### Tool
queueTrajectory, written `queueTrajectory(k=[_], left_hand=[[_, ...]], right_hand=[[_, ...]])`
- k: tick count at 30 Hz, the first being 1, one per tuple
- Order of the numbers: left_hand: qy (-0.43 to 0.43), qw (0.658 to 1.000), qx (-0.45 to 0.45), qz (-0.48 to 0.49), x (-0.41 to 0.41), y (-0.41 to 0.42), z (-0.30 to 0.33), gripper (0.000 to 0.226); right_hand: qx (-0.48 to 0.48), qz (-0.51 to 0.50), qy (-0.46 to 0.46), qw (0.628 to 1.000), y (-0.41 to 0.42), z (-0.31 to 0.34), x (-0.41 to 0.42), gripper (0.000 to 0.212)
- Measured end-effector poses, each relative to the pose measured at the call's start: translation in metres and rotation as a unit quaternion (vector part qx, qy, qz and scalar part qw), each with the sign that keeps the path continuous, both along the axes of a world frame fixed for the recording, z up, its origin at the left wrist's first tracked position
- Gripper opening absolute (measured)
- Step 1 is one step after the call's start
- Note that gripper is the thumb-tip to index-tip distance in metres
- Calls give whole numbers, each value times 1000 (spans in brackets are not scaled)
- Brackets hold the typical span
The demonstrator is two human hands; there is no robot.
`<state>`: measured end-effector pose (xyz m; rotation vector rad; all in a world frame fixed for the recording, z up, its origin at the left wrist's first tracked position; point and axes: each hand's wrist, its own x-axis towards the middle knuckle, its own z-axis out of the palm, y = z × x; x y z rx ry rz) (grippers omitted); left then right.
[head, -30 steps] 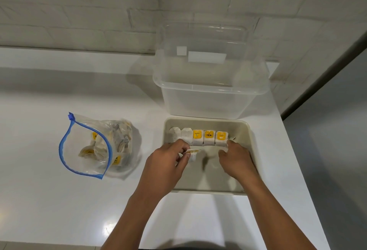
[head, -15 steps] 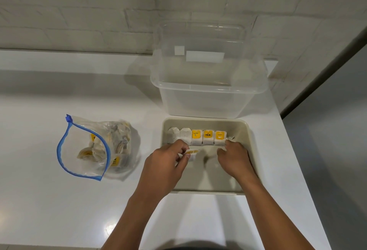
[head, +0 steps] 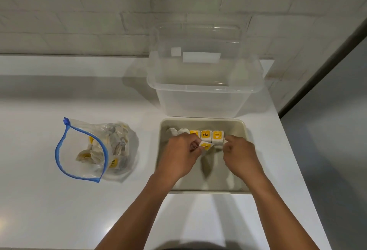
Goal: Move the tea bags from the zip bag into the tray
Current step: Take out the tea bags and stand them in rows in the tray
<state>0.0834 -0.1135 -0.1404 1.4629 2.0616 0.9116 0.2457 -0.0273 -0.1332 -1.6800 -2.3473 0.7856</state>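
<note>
Beige tray (head: 241,128) taken as the landmark; it sits on a white counter (head: 59,210) by the counter's right edge.

Inside the tray, along its far wall: a row of tea bags (head: 206,135), side by side and touching. Three on the right show yellow labels, one reading "TEA"; the two at the left end show plain white paper.

Both hands are over the tray, just near of that row. Left hand (head: 179,157): fingers curled, thumb and fingertips pinching a loose tea bag (head: 205,146) with a yellow tag, tilted, a thin string showing at the fingers. The bag lies between the two hands, touching or almost touching the front of the row. Right hand (head: 239,157): fingers curled in at the right end of the row, fingertips at the last labelled bag. Whether it actually grips that bag or the loose one, cannot tell.

Left of the tray, well apart: zip bag (head: 95,150), clear with a blue zip edge, mouth gaping open toward the near side, lying on the counter. More tea bags are heaped inside it, several yellow tags visible.

Behind the tray, just beyond its far wall: a clear plastic tub (head: 200,102), upright, standing against a white brick wall (head: 79,11).
</note>
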Motion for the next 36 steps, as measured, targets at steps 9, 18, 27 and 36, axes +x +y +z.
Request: queueTrajectory(k=[9, 18, 27, 36], left_hand=[[-17, 995, -86, -46, 27, 70, -16, 7], [14, 994, -90, -65, 45, 89, -27, 10], [234, 969, -74, -35, 50, 91, -34, 14], [316, 947, -45, -36, 51, 93, -37, 19]], right_hand=[[146, -149, 35, 977, -2, 16, 20, 11], [90, -198, 73, 973, 0, 7, 27, 8], [98, -183, 71, 976, -3, 9, 25, 5], [84, -81, -14, 993, -22, 36, 10, 19]])
